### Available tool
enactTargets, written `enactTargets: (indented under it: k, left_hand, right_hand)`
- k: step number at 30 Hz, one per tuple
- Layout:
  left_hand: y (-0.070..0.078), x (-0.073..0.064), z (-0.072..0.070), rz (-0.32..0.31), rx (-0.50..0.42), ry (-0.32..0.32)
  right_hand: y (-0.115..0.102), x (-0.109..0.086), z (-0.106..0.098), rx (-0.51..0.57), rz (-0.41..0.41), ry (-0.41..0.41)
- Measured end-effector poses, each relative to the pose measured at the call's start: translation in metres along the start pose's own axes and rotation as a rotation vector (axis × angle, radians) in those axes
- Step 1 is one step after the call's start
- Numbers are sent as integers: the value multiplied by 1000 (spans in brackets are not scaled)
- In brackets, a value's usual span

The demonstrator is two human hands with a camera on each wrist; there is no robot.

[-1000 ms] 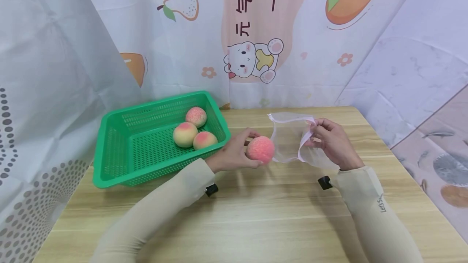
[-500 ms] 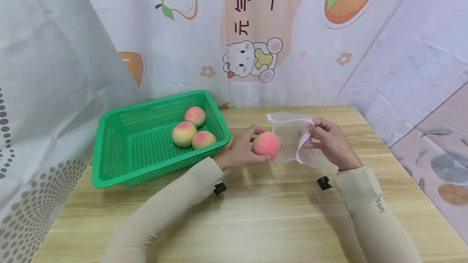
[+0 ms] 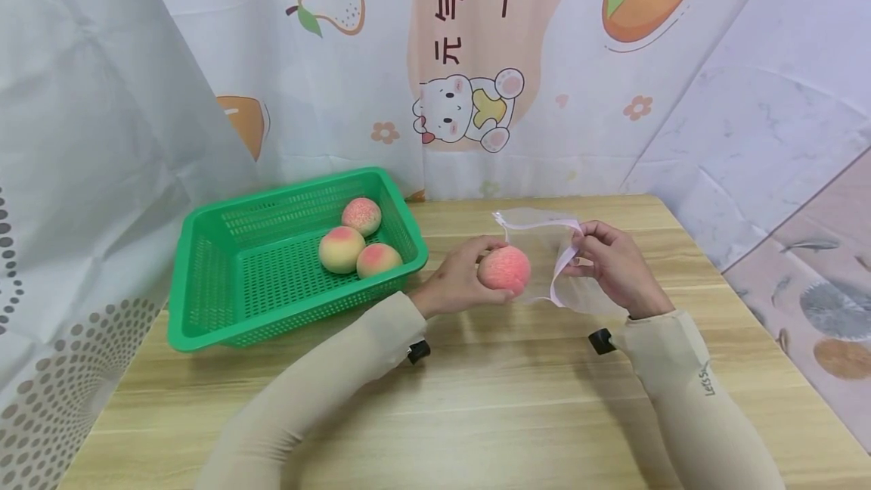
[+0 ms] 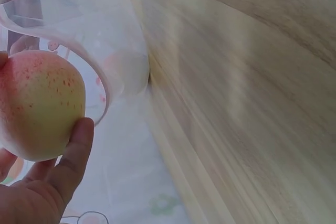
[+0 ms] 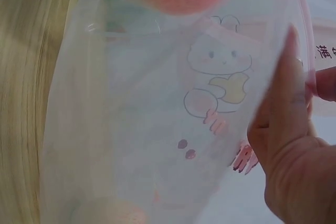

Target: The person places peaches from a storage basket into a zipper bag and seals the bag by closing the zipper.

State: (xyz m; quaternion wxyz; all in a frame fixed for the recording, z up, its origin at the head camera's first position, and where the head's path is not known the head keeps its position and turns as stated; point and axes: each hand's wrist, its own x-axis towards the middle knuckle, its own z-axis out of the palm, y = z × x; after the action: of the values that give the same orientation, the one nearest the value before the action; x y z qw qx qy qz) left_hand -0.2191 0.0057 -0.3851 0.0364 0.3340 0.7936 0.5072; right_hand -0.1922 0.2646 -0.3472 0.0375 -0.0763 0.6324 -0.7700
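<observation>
A pink peach is held by my left hand, fingers and thumb around its sides. In the left wrist view the peach is yellow with a red-speckled top, right at the mouth of a see-through white bag with a pink edge. My right hand pinches the right side of that edge, and the mouth of the bag stands wide towards the peach. Through the bag's film in the left wrist view a pale round shape shows faintly.
A green plastic basket stands at the left on the wooden table. Three more peaches lie in its right end, among them a yellow peach. A printed curtain hangs behind the table.
My left hand has moved right with the peach, away from the basket and up to the bag's mouth. The right hand keeps its pinch on the bag's edge, nearly still.
</observation>
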Motion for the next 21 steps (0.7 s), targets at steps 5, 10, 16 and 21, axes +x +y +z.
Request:
enactTargets:
  k: [5, 10, 16, 21]
  left_hand:
    - [1, 1, 3, 4, 19, 5]
    - [3, 2, 6, -13, 48, 3]
    - [5, 5, 11, -4, 106, 7]
    - [6, 6, 14, 45, 103, 36]
  right_hand:
    - [-1, -1, 1, -2, 1, -3]
    - [-1, -2, 1, -1, -7, -2]
    - [-1, -3, 2, 16, -11, -8]
    - [-1, -2, 4, 28, -16, -8]
